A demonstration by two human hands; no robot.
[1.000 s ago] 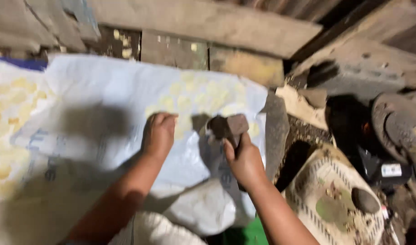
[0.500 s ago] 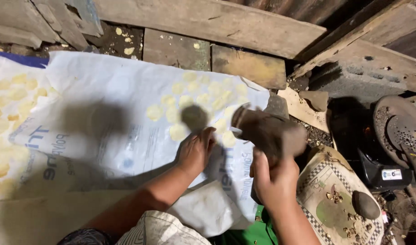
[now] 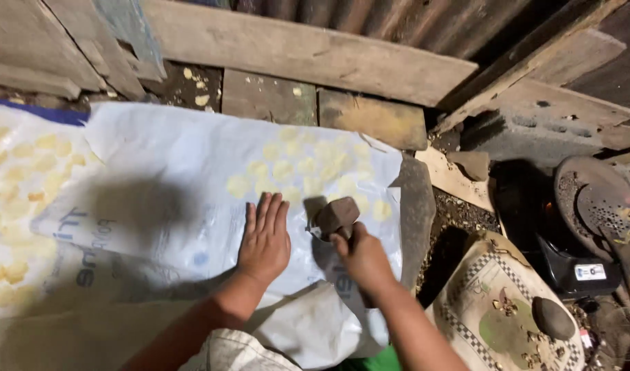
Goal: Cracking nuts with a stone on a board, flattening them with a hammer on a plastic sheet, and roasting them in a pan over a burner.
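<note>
My left hand [image 3: 265, 239] lies flat, palm down, fingers together, on a white plastic sack sheet [image 3: 177, 178] spread over the ground. My right hand [image 3: 361, 255] grips a short handle topped by a dark blocky hammer head [image 3: 335, 217], held just above the sheet beside my left hand. Several flattened pale yellow discs [image 3: 308, 168] lie in rows on the sheet beyond both hands.
A second sheet with more yellow discs [image 3: 16, 178] lies at the left. Wooden planks [image 3: 308, 51] run along the back. A flat stone slab [image 3: 414, 209] borders the sheet at the right. A patterned plate [image 3: 507, 316] with scraps and a dark stone, and a pan, sit at the right.
My left hand slid back left and flattened on the sheet. My right hand brought the hammer down from the right to just above the sheet, close to my left hand.
</note>
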